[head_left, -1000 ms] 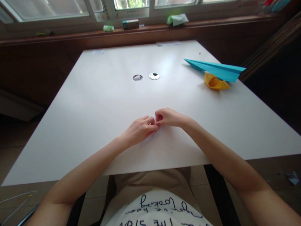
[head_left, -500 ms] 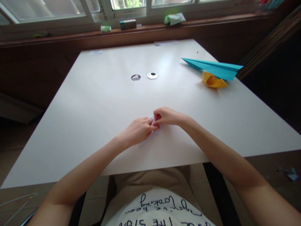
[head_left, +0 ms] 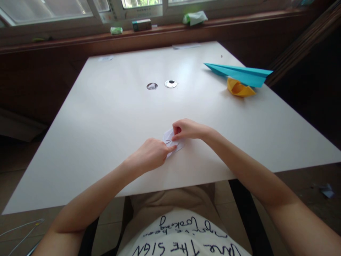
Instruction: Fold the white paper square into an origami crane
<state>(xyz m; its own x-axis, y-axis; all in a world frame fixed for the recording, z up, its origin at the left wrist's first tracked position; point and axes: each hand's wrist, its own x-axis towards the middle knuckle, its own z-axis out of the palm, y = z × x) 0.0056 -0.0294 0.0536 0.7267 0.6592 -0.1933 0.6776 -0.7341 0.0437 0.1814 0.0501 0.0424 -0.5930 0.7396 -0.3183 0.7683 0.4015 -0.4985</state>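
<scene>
A small folded sheet of white paper (head_left: 168,135) lies on the white table near its front edge. From the left, my left hand (head_left: 154,153) bears on it, index finger stretched over the folds and the other fingers curled under. My right hand (head_left: 187,129) is closed at the paper's upper right side, with thumb and index finger pinching a fold. Both hands partly cover the sheet, so its full shape is hidden.
A blue paper plane (head_left: 241,74) and a yellow paper boat (head_left: 239,89) stand at the table's right side. Two round holes, one with a metal-looking rim (head_left: 167,85), are set in the tabletop (head_left: 114,117). Small packets and a box (head_left: 141,25) line the windowsill.
My left hand has drawn slightly back to the left, its index finger now pointing over the paper. More of the white paper shows, spread wider. My right hand keeps its pinch.
</scene>
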